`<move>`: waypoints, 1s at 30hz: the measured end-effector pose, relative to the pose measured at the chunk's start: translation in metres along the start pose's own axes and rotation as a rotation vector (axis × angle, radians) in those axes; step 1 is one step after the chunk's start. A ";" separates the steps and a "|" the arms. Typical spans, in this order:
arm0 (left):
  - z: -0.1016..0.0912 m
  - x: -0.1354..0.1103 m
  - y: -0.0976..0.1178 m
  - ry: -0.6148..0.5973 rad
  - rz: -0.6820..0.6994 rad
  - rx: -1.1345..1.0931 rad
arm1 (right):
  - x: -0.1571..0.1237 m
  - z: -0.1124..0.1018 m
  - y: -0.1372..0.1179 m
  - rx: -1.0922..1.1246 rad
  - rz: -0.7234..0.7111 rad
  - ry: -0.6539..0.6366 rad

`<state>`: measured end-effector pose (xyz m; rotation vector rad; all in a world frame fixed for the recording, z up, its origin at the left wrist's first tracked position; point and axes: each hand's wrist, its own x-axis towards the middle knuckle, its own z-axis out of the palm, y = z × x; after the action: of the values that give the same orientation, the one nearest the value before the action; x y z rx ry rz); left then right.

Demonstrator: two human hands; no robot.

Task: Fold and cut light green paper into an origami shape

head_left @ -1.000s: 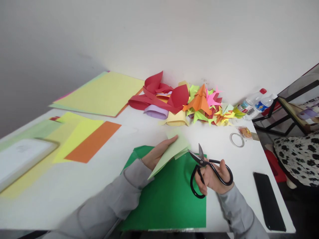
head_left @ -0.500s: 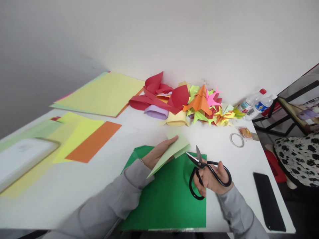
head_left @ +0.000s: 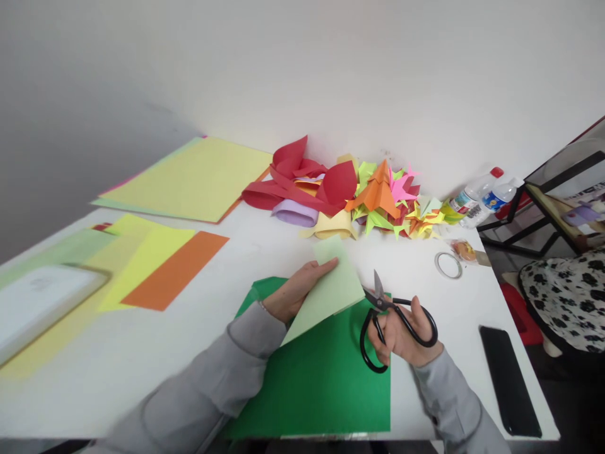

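Observation:
My left hand (head_left: 299,287) grips a folded piece of pale green paper (head_left: 329,291), thumb on top and the other fingers hidden behind it. In my right hand (head_left: 401,337) are black-handled scissors (head_left: 384,304), with fingers through the loops. Their blades are spread, pointing up and left, and one blade tip meets or overlaps the paper's right corner; I cannot tell whether it is in front or behind. Below both hands lies a large green sheet (head_left: 326,384) on the white table.
Folded paper shapes (head_left: 378,195), red paper loops (head_left: 283,183) and two bottles (head_left: 491,198) line the wall. Left are coloured sheets (head_left: 177,271), a large paper stack (head_left: 193,176) and a white box (head_left: 42,309). A tape roll (head_left: 448,265) and black phone (head_left: 509,380) lie right.
The pale green paper has turned so its broad face shows more. Its right corner and the scissor blades have come together. The scissors remain spread in my right hand.

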<state>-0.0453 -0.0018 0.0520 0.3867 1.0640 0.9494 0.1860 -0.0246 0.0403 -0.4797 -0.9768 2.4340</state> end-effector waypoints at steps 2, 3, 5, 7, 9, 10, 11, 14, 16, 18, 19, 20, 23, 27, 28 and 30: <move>0.000 -0.001 -0.001 -0.003 0.015 0.047 | 0.000 -0.001 -0.001 -0.002 0.012 -0.006; -0.001 -0.001 -0.001 -0.013 0.018 0.068 | -0.001 -0.001 -0.001 -0.009 0.020 -0.004; -0.001 -0.002 -0.003 -0.037 0.011 0.109 | -0.001 -0.002 -0.001 -0.032 0.041 0.010; -0.002 -0.003 -0.005 -0.057 0.005 0.133 | -0.001 -0.002 -0.001 -0.050 0.056 0.024; -0.001 -0.003 -0.008 -0.082 0.007 0.138 | -0.002 -0.002 -0.001 -0.058 0.067 0.018; -0.001 -0.003 -0.009 -0.093 0.008 0.137 | -0.002 -0.002 -0.001 -0.060 0.071 0.013; -0.001 -0.003 -0.010 -0.102 0.010 0.134 | -0.002 -0.002 -0.001 -0.063 0.074 0.011; 0.000 -0.003 -0.014 -0.095 0.005 0.122 | -0.002 -0.003 -0.001 -0.070 0.078 0.003; 0.001 -0.003 -0.016 -0.093 -0.004 0.107 | -0.002 -0.004 -0.001 -0.073 0.072 -0.004; 0.002 -0.003 -0.018 -0.109 -0.016 0.091 | -0.002 -0.005 0.000 -0.089 0.071 0.000; 0.002 -0.002 -0.019 -0.119 -0.023 0.084 | -0.002 -0.005 -0.001 -0.100 0.073 0.006; 0.002 -0.002 -0.020 -0.131 -0.026 0.077 | -0.002 -0.004 -0.001 -0.108 0.075 0.011; 0.001 -0.001 -0.021 -0.183 -0.020 0.075 | -0.002 -0.004 0.000 -0.088 0.073 -0.004; -0.001 -0.001 -0.022 -0.254 0.016 0.122 | -0.001 -0.005 0.003 -0.042 0.074 -0.022; -0.001 -0.001 -0.023 -0.259 0.026 0.132 | -0.001 -0.006 0.004 -0.036 0.071 -0.023; -0.001 -0.001 -0.023 -0.267 0.040 0.141 | -0.001 -0.008 0.005 -0.028 0.059 -0.025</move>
<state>-0.0358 -0.0162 0.0363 0.6354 0.8834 0.8334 0.1886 -0.0239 0.0317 -0.4956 -1.0219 2.4873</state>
